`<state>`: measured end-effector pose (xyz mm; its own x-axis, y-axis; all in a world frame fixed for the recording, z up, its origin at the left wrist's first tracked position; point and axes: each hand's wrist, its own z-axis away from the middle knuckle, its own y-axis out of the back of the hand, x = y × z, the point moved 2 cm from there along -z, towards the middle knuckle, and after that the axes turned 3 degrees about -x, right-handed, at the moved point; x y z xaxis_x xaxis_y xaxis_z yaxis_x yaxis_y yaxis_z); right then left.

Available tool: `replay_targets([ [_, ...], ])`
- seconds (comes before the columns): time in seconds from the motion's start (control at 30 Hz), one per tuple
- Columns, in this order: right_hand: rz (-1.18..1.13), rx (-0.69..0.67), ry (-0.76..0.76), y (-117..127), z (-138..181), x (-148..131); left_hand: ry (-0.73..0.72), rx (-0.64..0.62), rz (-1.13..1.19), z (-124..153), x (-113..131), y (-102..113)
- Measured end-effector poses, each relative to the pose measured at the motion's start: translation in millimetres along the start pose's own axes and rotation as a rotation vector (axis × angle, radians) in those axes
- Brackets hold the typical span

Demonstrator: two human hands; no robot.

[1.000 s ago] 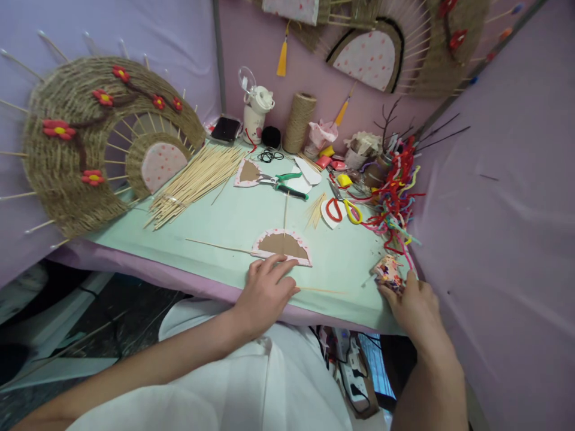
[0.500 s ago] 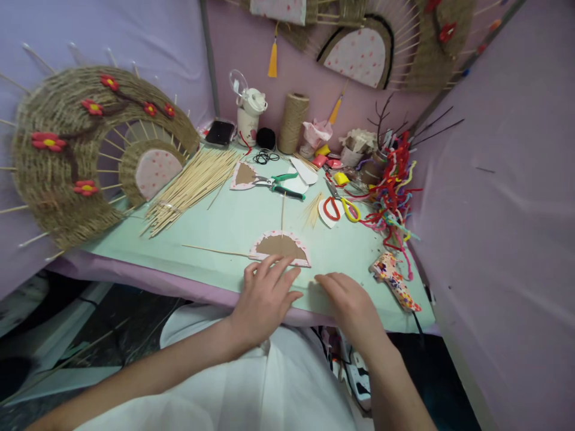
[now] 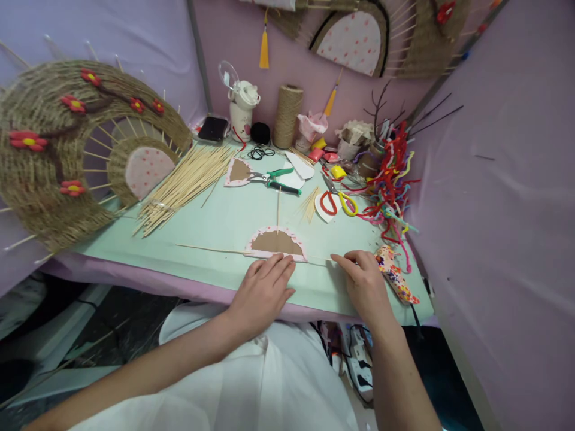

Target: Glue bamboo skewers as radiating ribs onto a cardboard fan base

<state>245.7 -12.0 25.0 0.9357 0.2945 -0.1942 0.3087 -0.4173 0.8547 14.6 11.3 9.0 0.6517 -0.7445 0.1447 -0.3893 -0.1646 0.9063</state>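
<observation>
Fingers, left hand (image 3: 263,293): spread flat, palm down, gripping nothing. The fingertips (image 3: 279,269) rest at the straight near edge of the half-round card (image 3: 275,242).
Fingers, right hand (image 3: 366,287): index stretched forward, the others curled under. The tips (image 3: 348,261) meet the outer end of the right stick (image 3: 321,258). Whether the thumb pinches it cannot be told, since the hand covers it.
Table (image 3: 224,221): covered with a pale green sheet and bears everything listed below.
Woven fan (image 3: 40,179): leans at the far left, well apart from both hands.
Stick bundle (image 3: 188,179): loose heap lying aslant, beyond and to the left of the left hand.
Half-round card: brown face with a pink dotted rim, arc away from the person. It lies just beyond the left fingertips, and the left hand is the nearer one.
Glue gun (image 3: 398,278): flower-patterned, just beside the right hand on its outer side, not held.
Left stick (image 3: 206,249): juts sideways from the card's left corner, untouched.
Upright stick (image 3: 278,206): runs from the top of the arc away from the person.
Right stick: long axis runs left to right, in line with the card's straight edge. It reaches from the card's right corner to the right fingertips, so it lies inward of those fingers, and the right hand is the nearer one.
</observation>
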Motion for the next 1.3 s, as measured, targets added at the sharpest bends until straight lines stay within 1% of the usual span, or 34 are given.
replay_targets([
  [0.13,0.017,-0.002,0.012,-3,-2,0,0.014,-0.006,-0.025,0,0,-1],
  [0.3,0.006,0.009,0.003,-8,-10,-8,0.073,-0.015,-0.021,3,-4,1],
  [0.47,-0.038,-0.025,-0.021,-20,-15,-18,0.107,-0.042,-0.023,6,-10,6],
  [0.63,-0.068,-0.036,-0.042,-28,-13,-17,0.133,-0.035,-0.045,8,-13,7],
  [0.9,-0.071,-0.017,-0.041,-29,-13,-14,0.143,-0.018,-0.075,8,-11,7],
  [1.3,-0.064,-0.032,-0.022,-31,-14,-15,0.147,-0.034,-0.089,8,-10,8],
])
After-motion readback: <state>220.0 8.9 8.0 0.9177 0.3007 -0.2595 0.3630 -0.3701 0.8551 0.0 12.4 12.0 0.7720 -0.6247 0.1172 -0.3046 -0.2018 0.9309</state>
